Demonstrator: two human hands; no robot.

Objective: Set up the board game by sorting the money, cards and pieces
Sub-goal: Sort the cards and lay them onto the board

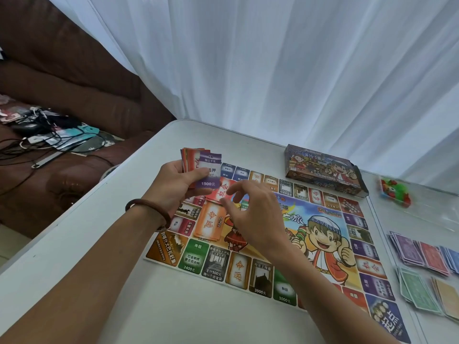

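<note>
L hand (178,184) grips card stack (201,167), purple card on top; R hand (253,214) nearer, fingers spread, empty, just right of stack, over red card (223,192)

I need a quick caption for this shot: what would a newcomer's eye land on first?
The bright cartoon-printed game board spread on the white table draws the eye first. Above its far-left corner the left hand grips a fanned stack of cards, purple one on top, while the right hand hovers open-fingered over the board. Loose piles of purple, red and green paper notes lie at the table's right edge.
</note>
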